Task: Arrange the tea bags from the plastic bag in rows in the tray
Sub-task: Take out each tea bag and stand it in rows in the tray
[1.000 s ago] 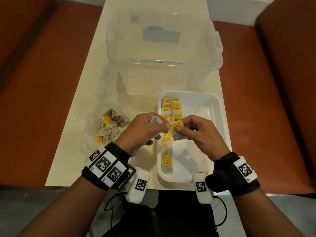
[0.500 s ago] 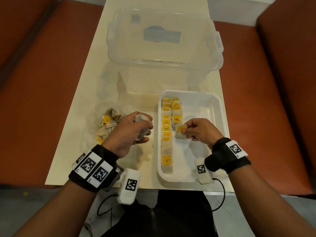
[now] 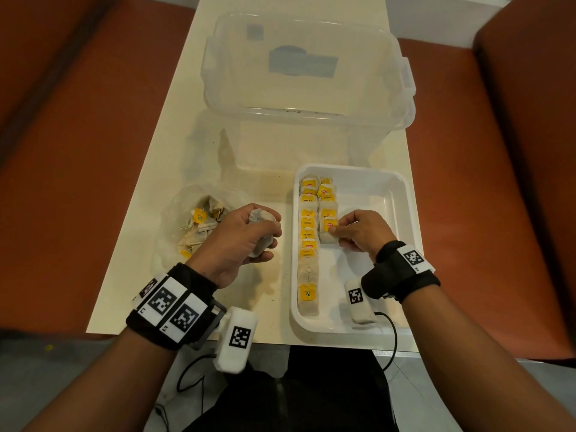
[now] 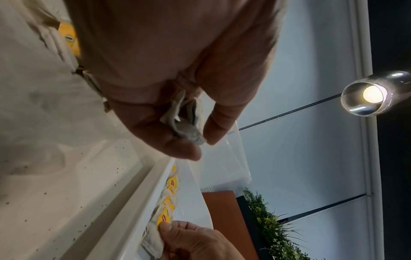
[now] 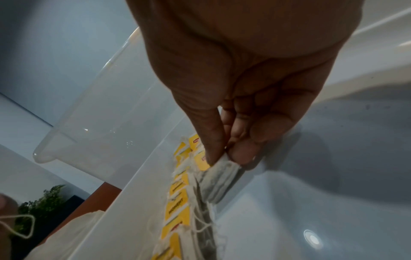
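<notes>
Since a moment ago we have lowered our right hand (image 3: 358, 232) into the white tray (image 3: 402, 194), pinching a tea bag (image 3: 328, 233) against the second row; our left hand (image 3: 246, 236) grips spare tea bags (image 3: 261, 216) beside the plastic bag (image 3: 199, 226) on the tabletop (image 3: 174, 151).

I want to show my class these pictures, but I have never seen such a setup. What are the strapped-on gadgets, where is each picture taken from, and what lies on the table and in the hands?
No machine here: a person works bare-handed, wearing small cameras on head and wrists. The wide picture looks down from the head; the other two look along each hand. On the cream table stand a large clear plastic box, a white plastic tray with two rows of yellow-tagged tea bags, and a crumpled clear plastic bag of more. The left hand grips a bunch of tea bags; the right hand's fingers pinch one tea bag into the second row.
</notes>
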